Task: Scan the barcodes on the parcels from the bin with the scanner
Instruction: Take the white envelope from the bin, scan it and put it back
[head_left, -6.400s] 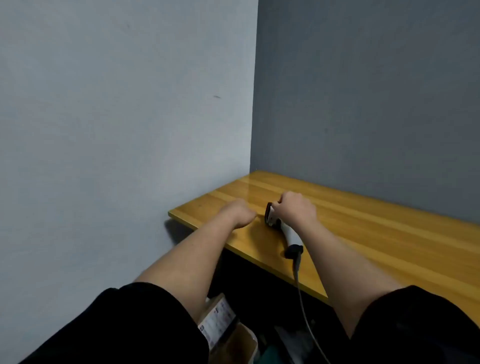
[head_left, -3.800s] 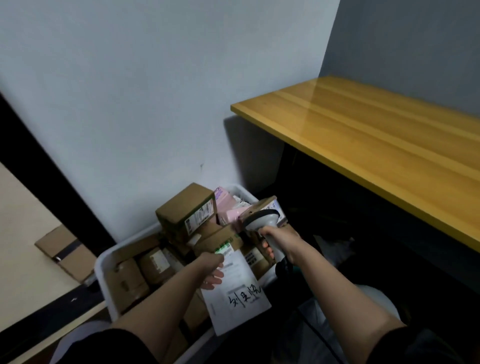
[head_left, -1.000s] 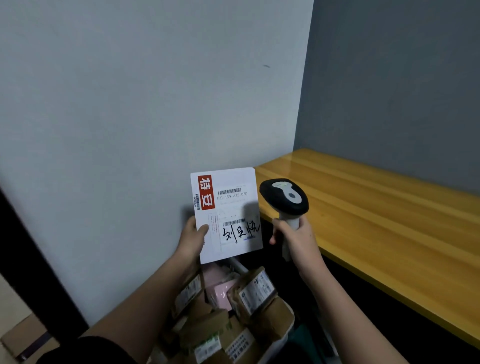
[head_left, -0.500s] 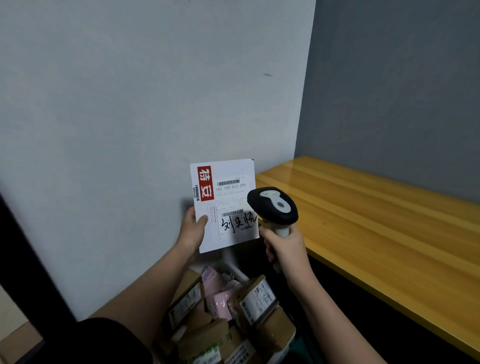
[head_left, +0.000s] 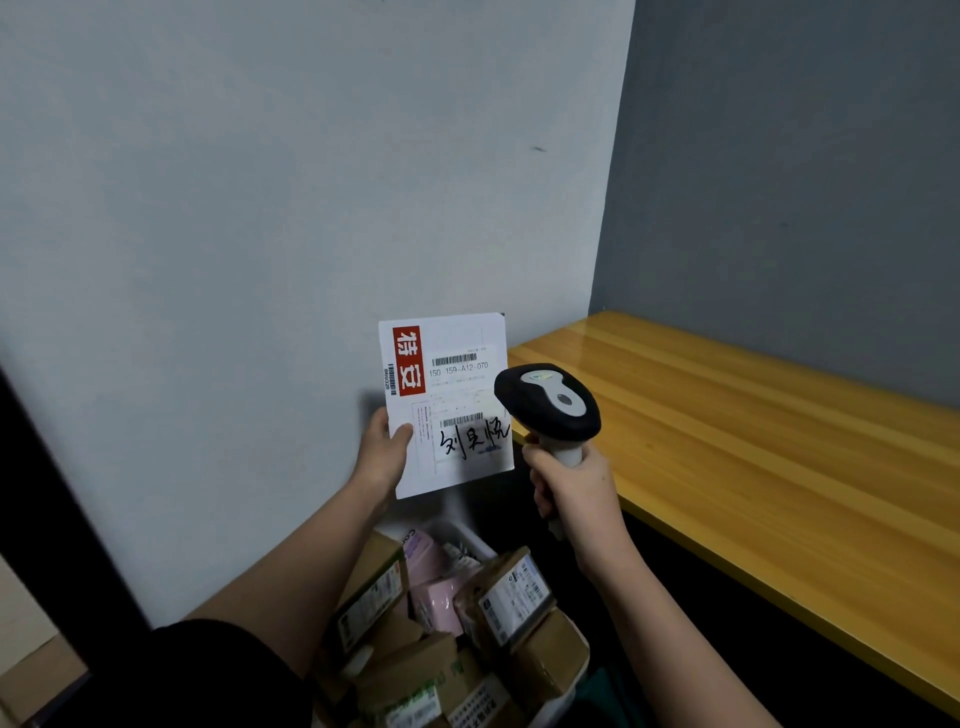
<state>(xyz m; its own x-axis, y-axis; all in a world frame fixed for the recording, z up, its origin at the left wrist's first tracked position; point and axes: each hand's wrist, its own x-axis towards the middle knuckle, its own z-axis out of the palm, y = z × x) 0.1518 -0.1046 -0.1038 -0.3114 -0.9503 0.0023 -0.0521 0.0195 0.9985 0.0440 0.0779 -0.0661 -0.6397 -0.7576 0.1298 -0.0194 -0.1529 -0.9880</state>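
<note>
Grey walls are framing me: my left hand (head_left: 383, 453) is gripping a white parcel (head_left: 450, 405), my right hand (head_left: 574, 486) aiming the scanner (head_left: 546, 402) beside it. Many parcels are waiting in the bin (head_left: 563, 696).

Single head-worn wide-angle view, facing forward and down into a wall corner. Close on the left hand (head_left: 382, 452) and right hand (head_left: 574, 483), at arm's length. Bench (head_left: 753, 441) right of the right hand; bin (head_left: 566, 691) below both.
</note>
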